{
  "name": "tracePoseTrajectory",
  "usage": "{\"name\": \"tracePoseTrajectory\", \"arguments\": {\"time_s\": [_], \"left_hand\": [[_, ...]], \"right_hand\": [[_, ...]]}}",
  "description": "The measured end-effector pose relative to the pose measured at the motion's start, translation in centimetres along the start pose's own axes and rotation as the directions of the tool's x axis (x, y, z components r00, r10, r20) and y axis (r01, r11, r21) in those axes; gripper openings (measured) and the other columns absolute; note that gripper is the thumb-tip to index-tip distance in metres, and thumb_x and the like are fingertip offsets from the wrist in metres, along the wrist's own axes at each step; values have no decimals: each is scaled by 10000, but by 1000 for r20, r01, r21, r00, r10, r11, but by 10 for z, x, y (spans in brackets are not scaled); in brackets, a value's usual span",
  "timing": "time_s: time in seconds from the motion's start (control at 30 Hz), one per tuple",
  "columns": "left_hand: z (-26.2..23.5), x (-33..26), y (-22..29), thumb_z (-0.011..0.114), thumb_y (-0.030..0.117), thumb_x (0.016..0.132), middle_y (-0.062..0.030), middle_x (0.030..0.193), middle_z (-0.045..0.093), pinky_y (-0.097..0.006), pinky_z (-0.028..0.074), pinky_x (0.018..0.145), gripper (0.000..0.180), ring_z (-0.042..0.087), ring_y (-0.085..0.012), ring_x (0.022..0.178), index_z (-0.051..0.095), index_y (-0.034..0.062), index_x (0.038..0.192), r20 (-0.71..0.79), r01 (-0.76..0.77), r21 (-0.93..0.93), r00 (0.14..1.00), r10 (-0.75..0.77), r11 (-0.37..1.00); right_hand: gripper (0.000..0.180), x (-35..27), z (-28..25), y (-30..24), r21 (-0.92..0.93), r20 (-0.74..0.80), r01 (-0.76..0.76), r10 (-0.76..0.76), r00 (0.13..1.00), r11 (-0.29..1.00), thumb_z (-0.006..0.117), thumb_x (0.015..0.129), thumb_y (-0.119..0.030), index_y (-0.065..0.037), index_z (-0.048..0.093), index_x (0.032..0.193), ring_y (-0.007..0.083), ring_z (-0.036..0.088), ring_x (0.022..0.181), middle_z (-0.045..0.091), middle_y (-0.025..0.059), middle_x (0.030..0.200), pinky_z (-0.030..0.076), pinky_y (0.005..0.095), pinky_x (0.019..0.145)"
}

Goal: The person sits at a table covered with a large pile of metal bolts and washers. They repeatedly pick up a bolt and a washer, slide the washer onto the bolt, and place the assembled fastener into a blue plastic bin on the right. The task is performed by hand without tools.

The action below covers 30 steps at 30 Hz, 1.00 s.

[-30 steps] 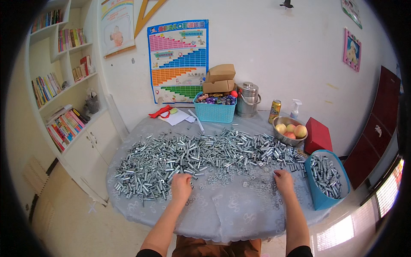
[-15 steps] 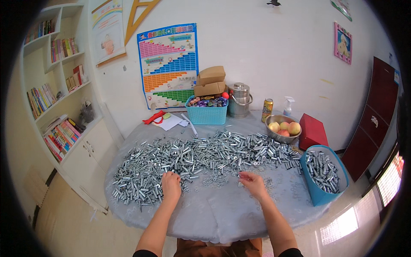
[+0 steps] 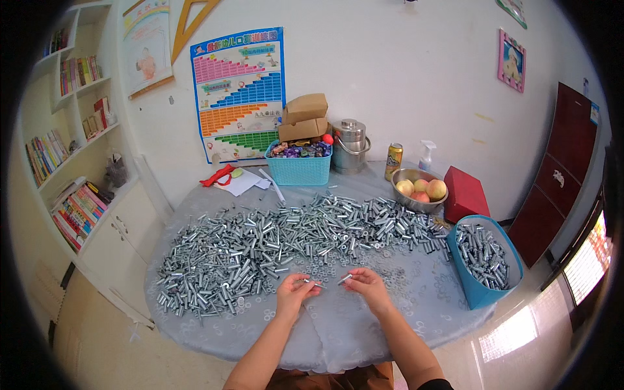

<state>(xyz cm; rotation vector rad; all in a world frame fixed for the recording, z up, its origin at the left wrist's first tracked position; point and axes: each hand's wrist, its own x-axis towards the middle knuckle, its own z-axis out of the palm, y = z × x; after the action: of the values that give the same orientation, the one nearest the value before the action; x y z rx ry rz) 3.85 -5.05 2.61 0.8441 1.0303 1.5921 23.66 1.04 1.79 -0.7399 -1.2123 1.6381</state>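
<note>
Close together over the near middle of the table are my two hands. My left hand point(image 3: 296, 294) pinches a slim silvery metal bolt point(image 3: 318, 285), its free end pointing right. Between the fingertips of my right hand point(image 3: 370, 290) is a short silvery metal sleeve point(image 3: 344, 279), tilted toward the left hand. A small gap separates the two pieces. Just beyond the hands spreads a wide heap of metal sleeves and bolts point(image 3: 224, 257). Loose washers point(image 3: 387, 270) lie flat along its near edge.
A blue bin point(image 3: 484, 300) full of metal pieces stands at the table's right edge. Behind the heap are a steel bowl of fruit point(image 3: 406, 198), a red box point(image 3: 465, 195), a can point(image 3: 394, 161), a spray bottle point(image 3: 426, 155), a steel canister point(image 3: 350, 146) and a turquoise basket point(image 3: 299, 172).
Both hands have come away from the heap toward me and closer together, each now showing a metal piece at its fingertips. The whole view has shifted slightly.
</note>
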Motion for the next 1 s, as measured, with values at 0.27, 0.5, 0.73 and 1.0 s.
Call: {"name": "tracePoseTrajectory", "arguments": {"time_s": [0.27,0.5,0.73,1.0], "left_hand": [[-8,-2,-9,556,-7,832,-206,905,615,-322,552,669,74,640,-261,751,507,-13,887,-30,100,-145,994,-106,984],[0,-8,-9,607,33,810,-179,852,626,-300,550,648,156,645,-248,740,586,-76,919,33,172,-46,985,-171,984],[3,-10,-5,601,46,814,-169,842,636,-284,546,634,190,638,-208,693,593,-84,953,71,251,25,965,-252,968],[-6,-5,-9,621,49,805,-163,842,640,-274,543,633,156,637,-186,683,601,-59,914,-2,219,-42,976,-219,975]], "right_hand": [[202,-5,17,0,30,28,-5,4,1000,1000,618,779,36,-19,526,951,171,601,885,616,110,969,492,287,800],[197,-7,24,8,-8,96,21,-20,995,1000,621,779,46,-5,532,947,161,588,924,615,102,978,480,276,823],[212,-8,19,15,-76,159,44,-32,987,996,639,780,-1,-8,564,979,156,593,917,631,81,964,485,282,798],[187,-9,-29,-35,-871,-297,-60,-425,855,488,706,674,-140,-65,673,842,254,605,766,638,124,844,473,333,682]]}}
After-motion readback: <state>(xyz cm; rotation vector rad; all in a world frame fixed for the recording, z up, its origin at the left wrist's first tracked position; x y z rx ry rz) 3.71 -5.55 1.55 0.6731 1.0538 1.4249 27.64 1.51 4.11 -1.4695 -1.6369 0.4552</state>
